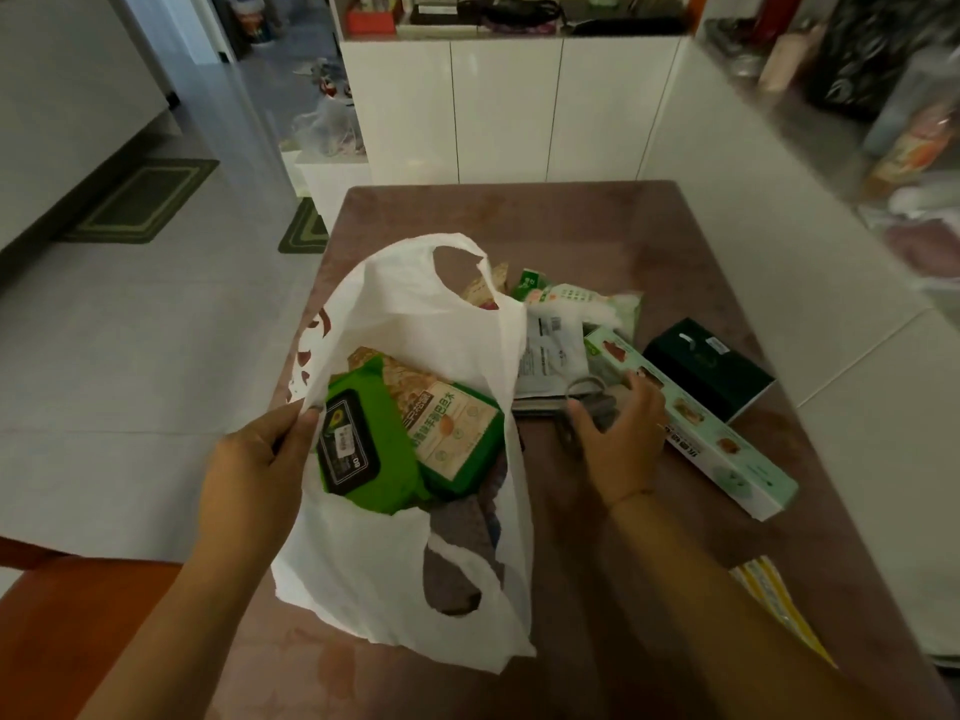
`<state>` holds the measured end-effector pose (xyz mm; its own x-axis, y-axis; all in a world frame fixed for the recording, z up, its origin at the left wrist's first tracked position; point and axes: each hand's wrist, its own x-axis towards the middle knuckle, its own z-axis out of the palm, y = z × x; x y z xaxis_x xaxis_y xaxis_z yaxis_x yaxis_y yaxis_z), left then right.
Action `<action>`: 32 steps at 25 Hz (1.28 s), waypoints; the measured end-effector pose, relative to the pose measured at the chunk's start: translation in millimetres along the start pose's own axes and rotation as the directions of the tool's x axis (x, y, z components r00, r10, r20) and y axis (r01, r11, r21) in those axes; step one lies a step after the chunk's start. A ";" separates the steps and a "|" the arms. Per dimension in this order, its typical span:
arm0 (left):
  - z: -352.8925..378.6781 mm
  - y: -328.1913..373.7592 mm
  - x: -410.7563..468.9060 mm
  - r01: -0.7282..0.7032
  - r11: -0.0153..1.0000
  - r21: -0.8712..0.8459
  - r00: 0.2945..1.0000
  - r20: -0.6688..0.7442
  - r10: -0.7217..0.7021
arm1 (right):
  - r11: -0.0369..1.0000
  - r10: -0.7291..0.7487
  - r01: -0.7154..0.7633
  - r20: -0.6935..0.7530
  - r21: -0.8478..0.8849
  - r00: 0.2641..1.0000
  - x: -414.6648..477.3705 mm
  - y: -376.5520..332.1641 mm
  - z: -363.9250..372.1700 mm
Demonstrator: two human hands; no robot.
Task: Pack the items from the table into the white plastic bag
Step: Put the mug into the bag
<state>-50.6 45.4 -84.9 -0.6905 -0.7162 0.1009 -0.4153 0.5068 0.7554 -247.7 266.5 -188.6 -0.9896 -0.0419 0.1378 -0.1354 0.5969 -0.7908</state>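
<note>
Carrying everything, the mauve-brown rectangular table is holding the white plastic bag, which is lying open-mouthed on the near-left part of the top. Just right of the bag, a long pale-green cardboard box is lying slantwise. A dark green box is sitting beyond it, further right of the bag, and white and green flat pouches are overlapping against the bag's right wall. Inside the bag, a green wipes pack with a black lid is leaning on a green and beige packet.

The left hand is pinching the bag's left rim and lifting it. The right hand is curling round what look like grey loop-handled scissors, just right of the bag. Doing this well is probably meaning keeping the rim high and taut, carrying the scissors over the right wall with the blades closed, and sliding them flat beside the packs so the thin plastic is not getting pierced.
</note>
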 end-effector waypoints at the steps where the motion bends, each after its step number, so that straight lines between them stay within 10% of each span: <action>1: 1.7 1.3 0.0 0.004 1.000 0.007 1.000 0.008 -0.004 | 0.986 0.161 -0.160 0.025 -0.049 0.987 13.8 22.4 -0.6; 6: 4.2 6.1 1.8 0.016 1.000 0.001 1.000 0.004 -0.016 | 0.896 0.437 -0.443 0.223 -0.025 0.871 43.1 61.2 11.8; 12: 2.0 7.2 -1.2 0.017 1.000 -0.008 1.000 -0.011 -0.017 | 0.891 0.373 -0.414 0.220 0.186 0.901 37.7 54.0 10.3; 22: -0.8 10.5 -3.2 -0.003 0.999 -0.047 1.000 -0.020 0.002 | 0.871 -0.206 0.239 -0.122 0.428 0.971 -6.9 -84.7 -63.3; 27: -2.9 9.7 0.9 -0.020 0.999 -0.038 0.998 -0.065 0.017 | 0.801 -0.521 0.414 0.165 0.431 0.837 -60.9 -136.0 -15.2; 32: -6.8 2.8 2.4 -0.035 0.998 -0.043 0.997 -0.070 0.032 | 0.902 -0.314 0.139 0.401 0.409 0.861 -49.8 -142.6 37.8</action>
<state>-49.4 41.9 -78.1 -0.6604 -0.7313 0.1702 -0.3650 0.5108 0.7784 -181.0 153.1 -105.3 -0.8288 -0.5447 0.1282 -0.2794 0.2043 -0.9382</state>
